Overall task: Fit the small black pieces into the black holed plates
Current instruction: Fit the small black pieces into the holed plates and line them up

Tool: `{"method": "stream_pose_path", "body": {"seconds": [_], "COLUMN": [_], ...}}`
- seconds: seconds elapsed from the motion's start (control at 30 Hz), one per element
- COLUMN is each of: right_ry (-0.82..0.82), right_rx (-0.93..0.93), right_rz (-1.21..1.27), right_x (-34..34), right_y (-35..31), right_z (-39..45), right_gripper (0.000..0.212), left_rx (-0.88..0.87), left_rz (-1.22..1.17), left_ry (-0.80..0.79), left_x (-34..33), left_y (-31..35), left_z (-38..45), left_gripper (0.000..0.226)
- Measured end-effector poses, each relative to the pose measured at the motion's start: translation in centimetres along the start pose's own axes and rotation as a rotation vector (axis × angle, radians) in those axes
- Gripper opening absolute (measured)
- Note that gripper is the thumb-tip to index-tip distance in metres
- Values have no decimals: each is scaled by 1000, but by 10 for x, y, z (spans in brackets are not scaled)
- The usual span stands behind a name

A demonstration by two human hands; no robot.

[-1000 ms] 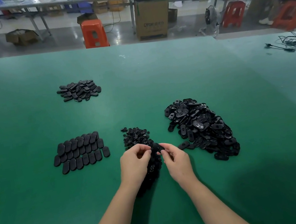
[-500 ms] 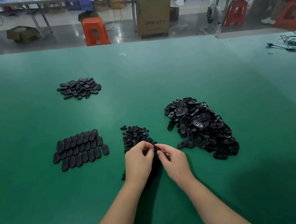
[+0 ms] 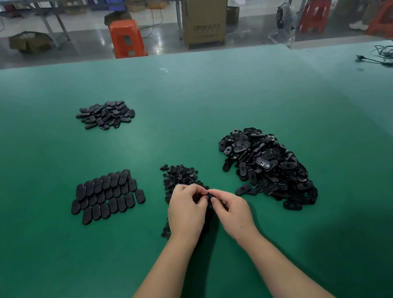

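Both hands meet at lower centre of the frame over the green felt-like surface (image 3: pixel 55 274). The left hand (image 3: pixel 187 212) has its fingers curled round small dark parts; the right hand (image 3: pixel 233 210) pinches a black oval plate (image 3: pixel 209 194) at the fingertips, held just above the loose pile of small black pieces (image 3: pixel 179 177).

Risks, as judged:
- The piece may seat crooked, since the joint is hidden between the fingers.
- A dropped piece would vanish among like-coloured parts below.
- A forearm could sweep the piles together.

Count:
- Hands: two.
- Piles: four. The heap of black holed plates (image 3: pixel 267 166) lies right of centre; the tidy rows of smooth black oval plates (image 3: pixel 106 196) lie left of centre, roughly thirty; a smaller loose mound of black ovals (image 3: pixel 106 115) lies upper left.
- Individual parts in the loose heaps: too many and too overlapped to count.
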State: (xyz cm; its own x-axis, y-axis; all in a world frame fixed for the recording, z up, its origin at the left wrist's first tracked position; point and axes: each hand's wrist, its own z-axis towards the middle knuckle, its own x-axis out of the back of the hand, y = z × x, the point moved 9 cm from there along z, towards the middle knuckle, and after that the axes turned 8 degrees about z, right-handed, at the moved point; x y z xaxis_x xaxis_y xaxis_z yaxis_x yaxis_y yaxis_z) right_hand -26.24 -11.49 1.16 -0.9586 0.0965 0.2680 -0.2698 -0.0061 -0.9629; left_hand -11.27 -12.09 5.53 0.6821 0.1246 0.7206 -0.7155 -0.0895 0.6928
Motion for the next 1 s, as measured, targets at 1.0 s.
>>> {"method": "stream_pose_path", "body": {"seconds": [1.0], "right_ry": [14], "right_rx": [-43], "right_rz": [98], "right_x": [4], "right_y": [0], "right_z": [-3], "right_gripper": [22], "left_rx": [111], "left_rz": [-24], "left_ry": [-153], "left_x": [-10], "left_y": [-1], "left_z": [5], "left_gripper": [9]}}
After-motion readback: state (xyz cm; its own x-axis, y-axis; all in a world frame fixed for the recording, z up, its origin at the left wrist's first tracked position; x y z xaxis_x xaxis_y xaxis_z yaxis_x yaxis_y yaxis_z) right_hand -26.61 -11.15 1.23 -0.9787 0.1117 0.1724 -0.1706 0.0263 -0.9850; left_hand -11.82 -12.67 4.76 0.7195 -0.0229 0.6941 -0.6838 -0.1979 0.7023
